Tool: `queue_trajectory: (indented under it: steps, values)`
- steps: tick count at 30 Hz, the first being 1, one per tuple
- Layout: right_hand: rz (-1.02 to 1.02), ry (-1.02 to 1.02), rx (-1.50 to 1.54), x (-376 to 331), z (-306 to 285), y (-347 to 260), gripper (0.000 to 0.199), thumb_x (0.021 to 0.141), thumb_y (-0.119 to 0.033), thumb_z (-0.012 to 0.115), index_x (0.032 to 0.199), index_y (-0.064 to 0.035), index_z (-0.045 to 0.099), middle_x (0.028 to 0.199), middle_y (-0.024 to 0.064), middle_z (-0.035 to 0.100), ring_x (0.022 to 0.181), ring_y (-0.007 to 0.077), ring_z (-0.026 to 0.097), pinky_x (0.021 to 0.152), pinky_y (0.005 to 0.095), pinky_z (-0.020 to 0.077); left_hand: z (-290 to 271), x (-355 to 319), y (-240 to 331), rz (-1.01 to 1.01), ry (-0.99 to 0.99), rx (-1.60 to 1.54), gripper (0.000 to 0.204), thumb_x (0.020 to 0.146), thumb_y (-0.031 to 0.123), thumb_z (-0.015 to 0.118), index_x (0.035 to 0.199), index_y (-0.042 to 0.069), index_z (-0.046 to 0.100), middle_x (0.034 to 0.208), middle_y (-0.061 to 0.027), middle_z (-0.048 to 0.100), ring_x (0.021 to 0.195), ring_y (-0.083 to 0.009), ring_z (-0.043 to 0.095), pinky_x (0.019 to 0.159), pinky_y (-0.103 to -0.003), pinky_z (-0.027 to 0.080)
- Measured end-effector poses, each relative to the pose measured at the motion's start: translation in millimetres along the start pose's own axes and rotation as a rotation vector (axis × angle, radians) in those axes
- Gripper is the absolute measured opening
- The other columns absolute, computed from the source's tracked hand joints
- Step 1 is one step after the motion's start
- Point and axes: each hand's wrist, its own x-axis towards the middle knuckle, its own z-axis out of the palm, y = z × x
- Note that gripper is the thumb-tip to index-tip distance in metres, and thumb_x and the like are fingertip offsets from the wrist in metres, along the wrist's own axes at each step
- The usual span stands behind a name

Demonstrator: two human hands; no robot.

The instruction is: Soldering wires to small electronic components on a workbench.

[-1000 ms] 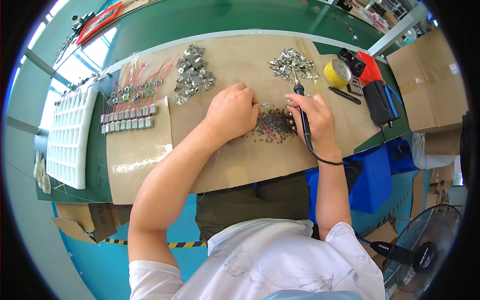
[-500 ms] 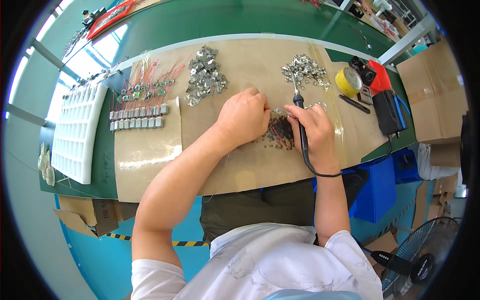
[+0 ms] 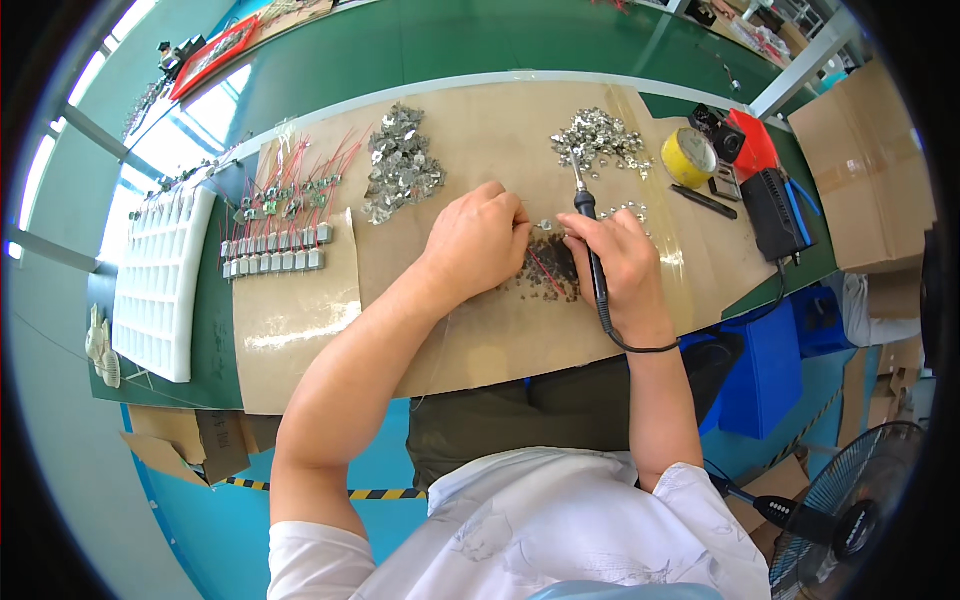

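My right hand (image 3: pixel 628 265) is wrapped round a soldering iron (image 3: pixel 586 205), its metal tip pointing away from me near a pile of small shiny metal parts (image 3: pixel 598 138). Its thumb and finger are also close together; whether anything small sits between them, I cannot tell. Opposite, my left hand (image 3: pixel 476 240) is closed in a pinch, and what it holds is hidden by the fingers. Between both hands lies a dark scorched patch (image 3: pixel 562 258) of the cardboard sheet (image 3: pixel 480 345), with a thin red wire (image 3: pixel 545 270) across it and small bits around.
Flat metal pieces (image 3: pixel 403 165) are heaped beyond my left hand. At left, small motor-like parts (image 3: pixel 275 262) with red wires stand in rows beside a white compartment tray (image 3: pixel 165 285). Yellow tape (image 3: pixel 688 156), a black pen-like tool (image 3: pixel 703 202) and a black box (image 3: pixel 778 215) lie right.
The whole view has shifted slightly. Both hands keep almost the same pose, and the soldering iron stays in my right hand.
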Motion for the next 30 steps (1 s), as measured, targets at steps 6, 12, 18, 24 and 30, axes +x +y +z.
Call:
queue_trajectory:
  steps: [6, 12, 18, 24, 30]
  values:
    - [0.011, 0.004, 0.005, -1, -1, -1, 0.035, 0.087, 0.002, 0.074, 0.12, -0.0115, 0.073, 0.078, 0.0057, 0.063, 0.074, 0.0267, 0.056, 0.065, 0.0392, 0.0495, -6, 3, -6, -0.009, 0.065, 0.0, 0.011, 0.088, 0.014, 0.076, 0.09, 0.003, 0.074, 0.093, -0.0139, 0.07, 0.092, -0.0357, 0.07, 0.082, -0.045, 0.056]
    - [0.013, -0.015, 0.009, -2, -1, -1, 0.035, 0.087, 0.001, 0.074, 0.12, -0.0116, 0.073, 0.079, 0.0058, 0.063, 0.076, 0.025, 0.058, 0.065, 0.0389, 0.0501, -16, 3, -13, -0.095, 0.074, 0.042, 0.013, 0.088, 0.015, 0.076, 0.09, 0.003, 0.072, 0.097, -0.016, 0.07, 0.092, -0.0358, 0.07, 0.084, -0.045, 0.056]
    - [0.002, 0.043, 0.011, 0, -9, -4, 0.041, 0.085, 0.005, 0.076, 0.124, -0.0076, 0.072, 0.082, 0.0081, 0.068, 0.072, 0.0259, 0.058, 0.065, 0.0376, 0.0501, -22, 2, 1, 0.025, 0.276, 0.053, 0.022, 0.091, 0.015, 0.077, 0.105, 0.002, 0.066, 0.088, -0.0149, 0.069, 0.082, -0.0319, 0.07, 0.076, -0.042, 0.056]
    - [0.312, 0.194, 0.324, -30, -21, 1, 0.037, 0.099, -0.005, 0.074, 0.134, 0.0026, 0.067, 0.089, 0.0084, 0.079, 0.067, 0.0128, 0.071, 0.062, 0.0237, 0.055, -10, -3, 10, 0.092, 0.322, -0.316, 0.017, 0.091, 0.005, 0.076, 0.1, 0.0, 0.063, 0.069, -0.0071, 0.061, 0.057, -0.0159, 0.057, 0.056, -0.031, 0.048]
    - [0.41, 0.304, 0.526, -48, -16, 8, 0.036, 0.103, -0.016, 0.074, 0.131, 0.005, 0.067, 0.091, 0.0082, 0.077, 0.061, 0.0076, 0.067, 0.056, 0.0198, 0.053, -10, 3, 15, 0.129, 0.227, -0.267, 0.009, 0.088, 0.001, 0.072, 0.09, 0.0, 0.063, 0.081, -0.0149, 0.068, 0.066, -0.0303, 0.069, 0.063, -0.038, 0.055]
